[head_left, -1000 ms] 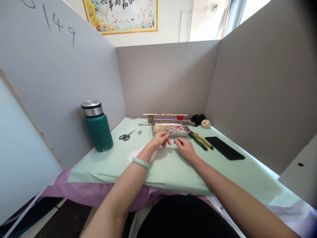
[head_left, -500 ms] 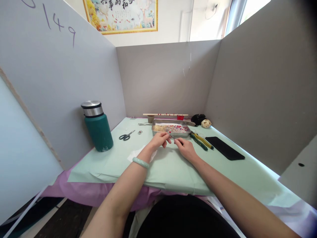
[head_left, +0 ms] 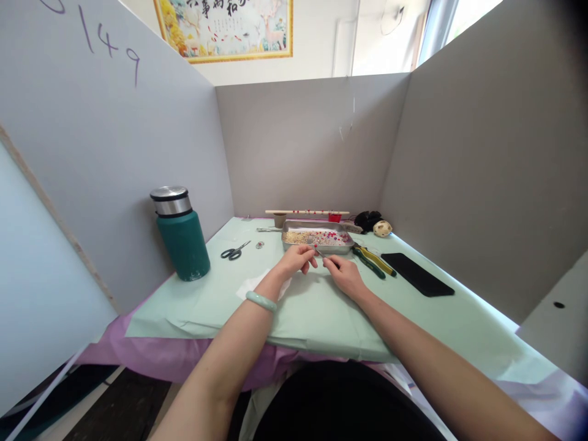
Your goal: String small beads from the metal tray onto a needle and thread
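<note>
Just in front of the metal tray, my two hands nearly meet. My left hand (head_left: 297,260), with a pale green bangle (head_left: 261,301) on its wrist, is pinched at the fingertips around a tiny piece bearing a red bead (head_left: 315,246). My right hand (head_left: 343,274) is closed round a slim metal tool (head_left: 320,252) whose tip points at the left fingertips; its kind is too small to tell. Behind them lies the metal tray (head_left: 337,250), holding gold-coloured bits and red beads.
Scissors (head_left: 235,252) and a green bottle (head_left: 184,245) stand or lie at the left. To the right are green-and-yellow-handled pliers (head_left: 374,263) and a black phone-like slab (head_left: 417,275). A beaded wooden stick (head_left: 289,212) rests across small cups (head_left: 280,220) behind the tray. Grey partitions (head_left: 307,147) enclose the table.
Both hands stay almost where they were. The red bead at the left fingertips has shifted very slightly.
</note>
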A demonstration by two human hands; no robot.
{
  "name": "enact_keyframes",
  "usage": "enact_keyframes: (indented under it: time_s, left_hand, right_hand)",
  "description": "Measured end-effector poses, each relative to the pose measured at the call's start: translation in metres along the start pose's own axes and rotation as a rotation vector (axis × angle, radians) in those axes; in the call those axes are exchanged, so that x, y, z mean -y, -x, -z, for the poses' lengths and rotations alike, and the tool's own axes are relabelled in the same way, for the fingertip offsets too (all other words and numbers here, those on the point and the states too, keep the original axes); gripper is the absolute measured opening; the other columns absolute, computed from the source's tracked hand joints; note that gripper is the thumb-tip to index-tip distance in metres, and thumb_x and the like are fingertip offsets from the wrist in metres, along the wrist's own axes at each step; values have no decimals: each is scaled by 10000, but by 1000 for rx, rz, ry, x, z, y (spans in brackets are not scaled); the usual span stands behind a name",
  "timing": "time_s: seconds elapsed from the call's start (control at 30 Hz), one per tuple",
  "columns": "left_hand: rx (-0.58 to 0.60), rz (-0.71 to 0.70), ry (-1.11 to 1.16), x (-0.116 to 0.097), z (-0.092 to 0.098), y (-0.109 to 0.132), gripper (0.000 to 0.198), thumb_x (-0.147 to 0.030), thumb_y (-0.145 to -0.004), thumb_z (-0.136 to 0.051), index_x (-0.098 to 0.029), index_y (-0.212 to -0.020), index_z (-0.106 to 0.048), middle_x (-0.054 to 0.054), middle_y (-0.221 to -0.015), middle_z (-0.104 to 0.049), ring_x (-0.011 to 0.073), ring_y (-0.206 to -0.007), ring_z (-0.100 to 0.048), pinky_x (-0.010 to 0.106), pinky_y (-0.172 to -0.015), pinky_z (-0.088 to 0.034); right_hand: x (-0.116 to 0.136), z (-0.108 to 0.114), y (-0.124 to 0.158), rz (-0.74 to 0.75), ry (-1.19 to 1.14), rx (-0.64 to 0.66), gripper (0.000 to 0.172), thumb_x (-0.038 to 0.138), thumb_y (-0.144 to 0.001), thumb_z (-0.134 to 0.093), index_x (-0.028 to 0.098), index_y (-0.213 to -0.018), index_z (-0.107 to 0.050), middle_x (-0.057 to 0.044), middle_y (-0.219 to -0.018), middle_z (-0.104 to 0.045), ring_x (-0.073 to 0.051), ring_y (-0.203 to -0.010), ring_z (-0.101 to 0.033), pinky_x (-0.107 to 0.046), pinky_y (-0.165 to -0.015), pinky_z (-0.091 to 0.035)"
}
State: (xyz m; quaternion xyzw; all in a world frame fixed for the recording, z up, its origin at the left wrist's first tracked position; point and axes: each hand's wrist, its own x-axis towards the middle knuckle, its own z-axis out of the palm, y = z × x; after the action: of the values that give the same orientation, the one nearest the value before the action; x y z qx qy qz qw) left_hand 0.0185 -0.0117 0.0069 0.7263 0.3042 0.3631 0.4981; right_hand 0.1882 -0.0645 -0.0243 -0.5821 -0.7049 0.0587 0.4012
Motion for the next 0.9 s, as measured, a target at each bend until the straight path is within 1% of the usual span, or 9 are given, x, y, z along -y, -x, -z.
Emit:
enact_keyframes:
  time_s: [0.17, 0.27, 0.37, 0.47, 0.63, 0.77, 0.9]
  left_hand:
    - [-5, -14, -33, 0, 0, -1, 187, -284, -834, -479, -118, -816, -565, 18, -642, -631, 31, -368, -424, 177, -428, -356]
    - [-21, -22, -71, -1, 0, 0, 218, -295, -830, -478, -117, -742, -568, 24, -644, -636, 31, -371, -421, 182, -435, -359]
    - [-50, -27, -124, -6, 0, 1, 218, -270, -818, -484, -116, -700, -582, 10, -591, -623, 32, -361, -410, 182, -436, -356]
    - [-100, -31, -183, -9, 0, 3, 190, -248, -795, -505, -117, -708, -612, -12, -525, -596, 38, -349, -399, 179, -427, -345]
    - [-155, -40, -241, -6, 0, 1, 177, -262, -776, -527, -133, -746, -645, -24, -532, -609, 41, -346, -391, 177, -417, -346]
    - [-147, -45, -215, -3, 0, -2, 191, -262, -790, -505, -130, -772, -643, -20, -552, -614, 40, -344, -406, 173, -411, -350]
    - [-95, -42, -140, -5, 0, -1, 225, -260, -819, -466, -106, -826, -630, -6, -564, -611, 38, -342, -419, 174, -414, -361]
  right_hand:
    - [1, 0, 0, -16, 0, 14, 258, 367, -909, -486, 143, -925, -612, -21, -878, -633, -134, -762, -606, -318, -715, -502]
    - [2, 1, 1, -23, -10, 24, 262, 371, -907, -488, 140, -923, -611, -20, -871, -633, -134, -759, -606, -320, -713, -501]
    - [4, 2, 1, -25, -35, 43, 263, 371, -907, -489, 138, -918, -611, -18, -864, -632, -133, -751, -606, -316, -706, -502]
    - [4, 4, 0, -23, -71, 76, 268, 374, -904, -493, 134, -905, -613, -10, -848, -631, -134, -734, -608, -305, -686, -506]
    - [2, 5, -2, -27, -121, 105, 269, 371, -901, -499, 127, -911, -611, -9, -845, -628, -133, -726, -608, -298, -668, -508]
    - [2, 2, -2, -35, -132, 75, 259, 367, -902, -497, 134, -917, -610, -16, -867, -629, -135, -750, -604, -311, -696, -501]
    - [3, 2, -1, -46, -135, 49, 264, 372, -904, -492, 136, -921, -609, -17, -867, -628, -135, -749, -602, -314, -700, -499]
